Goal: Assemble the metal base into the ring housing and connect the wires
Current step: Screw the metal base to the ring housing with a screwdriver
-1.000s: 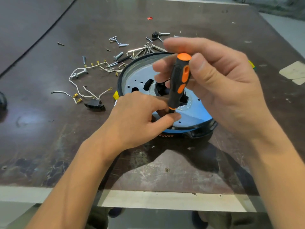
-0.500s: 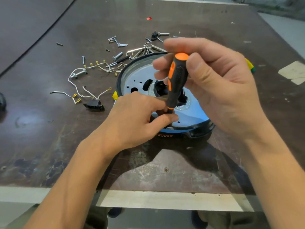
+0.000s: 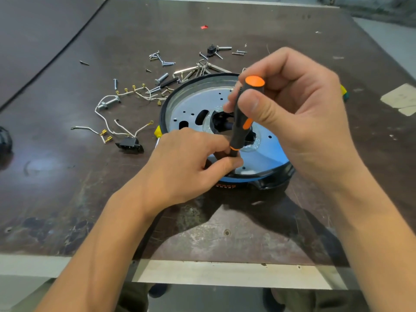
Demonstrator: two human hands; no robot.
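Observation:
A round metal base [image 3: 193, 104] with holes and a central opening lies inside the black ring housing [image 3: 273, 180] on the table. My right hand [image 3: 292, 113] grips a black and orange screwdriver [image 3: 242, 122], held nearly upright over the plate's near side. My left hand [image 3: 191, 163] pinches around the screwdriver's shaft just under the handle; the tip and whatever sits under it are hidden by my fingers. White wires [image 3: 108, 122] with brass terminals and a black connector block [image 3: 129, 145] lie to the left of the housing.
Several loose screws and bolts [image 3: 162, 59] lie scattered behind the housing, with thin metal rods [image 3: 198, 69] and a small black part [image 3: 211, 50]. A yellow piece [image 3: 157, 131] sits at the housing's left rim. Tape patches [image 3: 400, 100] are at the right. The table's front edge [image 3: 225, 273] is close.
The screwdriver handle has turned in my right fingers, its orange stripe shifting round. My left hand stays pinched at the shaft. Housing and loose parts have not moved.

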